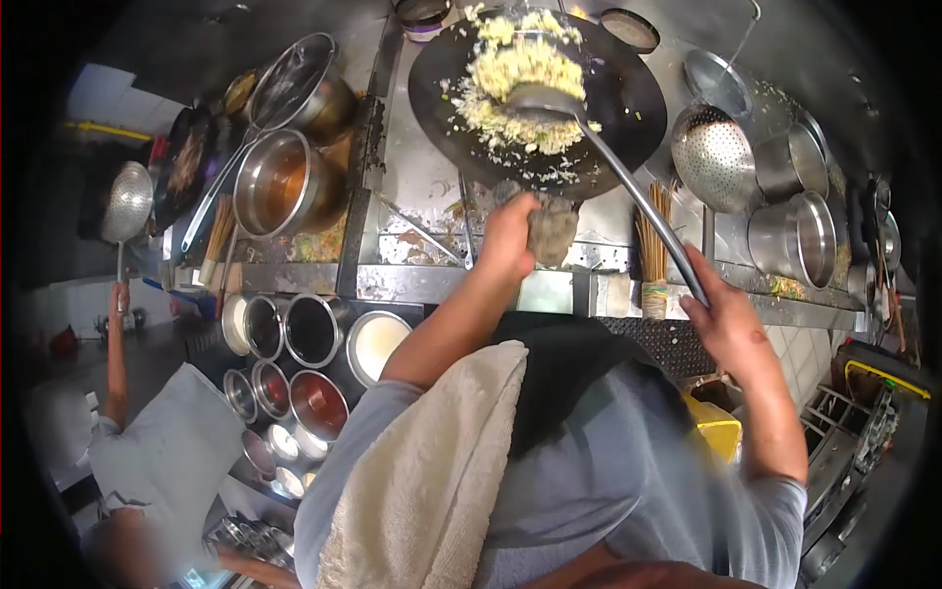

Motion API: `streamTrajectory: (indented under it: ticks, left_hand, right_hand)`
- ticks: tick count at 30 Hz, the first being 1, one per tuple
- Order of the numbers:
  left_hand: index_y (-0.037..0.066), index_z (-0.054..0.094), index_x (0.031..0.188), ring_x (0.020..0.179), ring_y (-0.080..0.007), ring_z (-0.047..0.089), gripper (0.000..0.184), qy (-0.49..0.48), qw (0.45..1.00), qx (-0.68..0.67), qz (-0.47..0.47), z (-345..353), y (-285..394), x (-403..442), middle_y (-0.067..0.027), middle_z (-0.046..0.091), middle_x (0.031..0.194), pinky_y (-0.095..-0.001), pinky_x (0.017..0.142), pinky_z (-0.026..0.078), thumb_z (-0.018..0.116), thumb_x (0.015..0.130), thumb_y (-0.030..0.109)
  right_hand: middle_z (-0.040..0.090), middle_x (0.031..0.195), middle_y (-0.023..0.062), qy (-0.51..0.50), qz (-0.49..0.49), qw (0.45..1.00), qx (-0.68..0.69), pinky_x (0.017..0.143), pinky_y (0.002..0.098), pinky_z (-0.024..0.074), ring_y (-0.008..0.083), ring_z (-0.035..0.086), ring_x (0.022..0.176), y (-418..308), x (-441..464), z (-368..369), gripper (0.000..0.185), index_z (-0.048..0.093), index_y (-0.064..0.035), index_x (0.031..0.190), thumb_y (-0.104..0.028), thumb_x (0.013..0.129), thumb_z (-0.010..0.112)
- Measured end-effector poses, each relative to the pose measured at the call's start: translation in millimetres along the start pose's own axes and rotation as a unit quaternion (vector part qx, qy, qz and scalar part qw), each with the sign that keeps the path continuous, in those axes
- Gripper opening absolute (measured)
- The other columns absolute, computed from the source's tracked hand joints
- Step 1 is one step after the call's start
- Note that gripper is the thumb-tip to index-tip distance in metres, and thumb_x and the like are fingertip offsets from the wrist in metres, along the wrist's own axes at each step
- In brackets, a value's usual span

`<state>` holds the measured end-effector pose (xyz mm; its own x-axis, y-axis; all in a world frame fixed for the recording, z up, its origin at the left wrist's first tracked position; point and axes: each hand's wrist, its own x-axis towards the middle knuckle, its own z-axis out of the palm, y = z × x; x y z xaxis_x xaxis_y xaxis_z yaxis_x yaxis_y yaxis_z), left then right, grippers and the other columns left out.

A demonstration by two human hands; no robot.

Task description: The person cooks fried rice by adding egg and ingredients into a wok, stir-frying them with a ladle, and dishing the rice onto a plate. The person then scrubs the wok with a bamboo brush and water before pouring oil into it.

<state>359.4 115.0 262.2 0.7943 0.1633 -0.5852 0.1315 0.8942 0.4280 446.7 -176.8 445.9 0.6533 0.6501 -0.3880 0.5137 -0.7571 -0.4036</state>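
Note:
Fried rice with yellow bits [525,71] lies in a dark wok [623,108], part of it heaped up and part loose, with some grains apparently in the air at the far side. My left hand [510,236] is closed at the wok's near edge, over a grey rag [552,234]; the wok's grip beneath is hidden. In my right hand [728,319] is the long handle of a ladle [638,191], fingers wrapped round its end. The ladle's bowl [542,102] sits among the rice, its back toward me.
Right of the wok lie a perforated strainer [713,157], steel pots [793,239] and a bamboo brush [653,255]. To the left stand a pot of brown liquid [275,184] and several sauce containers [319,404]. Another person [162,452] holds a skimmer [128,201] at far left.

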Motion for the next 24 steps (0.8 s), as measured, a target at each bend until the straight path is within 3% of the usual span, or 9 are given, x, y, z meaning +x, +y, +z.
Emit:
streamTrajectory:
  ticks: [2,4,7,10,12,13,17,20,24]
  left_hand:
    - [-0.004,0.064,0.107,0.082,-0.0331,0.074,0.027,0.010,0.998,-0.031,0.051,9.4,-9.0,-20.6,-0.0199,0.072,0.098,-0.0495,0.070,0.062,0.052,0.090,0.013]
    - [-0.004,0.063,0.099,0.080,-0.0336,0.074,0.019,0.067,0.987,-0.044,0.141,22.4,-20.2,-35.7,-0.0203,0.071,0.095,-0.0479,0.070,0.063,0.054,0.087,0.009]
    - [-0.003,0.063,0.102,0.084,-0.0328,0.074,0.020,0.033,0.998,-0.046,0.035,16.9,-1.2,-7.4,-0.0211,0.071,0.100,-0.0486,0.073,0.063,0.055,0.088,0.008]
    - [-0.004,0.063,0.111,0.087,-0.0332,0.074,0.028,-0.019,0.997,-0.061,0.043,-32.2,-28.0,18.8,-0.0210,0.071,0.106,-0.0500,0.073,0.062,0.050,0.090,0.010]
    - [-0.005,0.064,0.115,0.087,-0.0336,0.073,0.032,0.025,0.993,-0.023,0.114,1.8,-33.3,-34.9,-0.0212,0.071,0.106,-0.0491,0.071,0.061,0.048,0.091,0.010]
    - [-0.005,0.059,0.117,0.084,-0.0351,0.073,0.032,0.036,0.976,-0.065,0.205,21.5,-33.8,-42.6,-0.0208,0.068,0.101,-0.0498,0.072,0.064,0.053,0.087,0.005]
    - [-0.006,0.062,0.107,0.074,-0.0356,0.073,0.027,0.016,0.999,-0.033,0.001,-1.9,6.2,14.5,-0.0204,0.069,0.091,-0.0535,0.064,0.062,0.053,0.087,0.010]
    - [-0.005,0.062,0.108,0.079,-0.0354,0.073,0.027,0.033,0.999,-0.006,0.035,18.4,30.3,25.0,-0.0193,0.069,0.094,-0.0538,0.067,0.062,0.056,0.087,0.011]
    - [-0.004,0.063,0.112,0.088,-0.0346,0.072,0.028,0.058,0.995,-0.023,0.080,11.8,15.1,44.3,-0.0189,0.070,0.102,-0.0534,0.076,0.062,0.057,0.087,0.008]
  right_hand:
    - [0.068,0.108,0.0319,-0.081,0.028,0.995,-0.043,0.088,0.0545,0.0515,0.0497,0.066,0.101,-9.3,-22.0,-35.8,0.071,0.033,-0.0184,0.159,-0.014,0.095,0.063]
    - [0.068,0.107,0.0311,-0.079,-0.008,0.994,-0.075,0.087,0.0542,0.0520,0.0486,0.066,0.100,-7.6,-26.0,-40.1,0.070,0.034,-0.0177,0.158,-0.014,0.095,0.063]
    - [0.069,0.105,0.0283,-0.062,0.022,0.989,-0.129,0.087,0.0525,0.0531,0.0466,0.067,0.097,-14.3,15.7,-15.9,0.069,0.034,-0.0161,0.158,-0.015,0.095,0.062]
    - [0.069,0.110,0.0284,0.011,0.016,0.994,-0.107,0.090,0.0512,0.0528,0.0462,0.066,0.100,-8.4,68.0,34.1,0.068,0.034,-0.0150,0.158,-0.014,0.096,0.061]
    - [0.068,0.116,0.0288,0.062,0.002,0.997,-0.041,0.092,0.0489,0.0529,0.0449,0.067,0.105,-10.2,79.2,28.9,0.066,0.036,-0.0147,0.158,-0.014,0.096,0.060]
    - [0.067,0.119,0.0289,0.076,-0.002,0.997,0.007,0.093,0.0472,0.0531,0.0436,0.067,0.107,-9.1,63.9,27.3,0.065,0.037,-0.0147,0.157,-0.015,0.097,0.061]
    - [0.066,0.125,0.0292,0.074,0.040,0.984,0.156,0.095,0.0408,0.0521,0.0372,0.068,0.113,-10.4,59.8,2.3,0.061,0.042,-0.0153,0.155,-0.017,0.098,0.062]
    - [0.066,0.125,0.0291,0.046,0.097,0.978,0.177,0.095,0.0395,0.0508,0.0351,0.068,0.116,-20.7,105.5,-23.4,0.061,0.043,-0.0147,0.155,-0.019,0.098,0.063]
    - [0.067,0.118,0.0295,0.086,-0.067,0.993,0.040,0.091,0.0459,0.0519,0.0411,0.068,0.108,20.0,222.3,-8.9,0.065,0.038,-0.0150,0.158,-0.017,0.096,0.060]
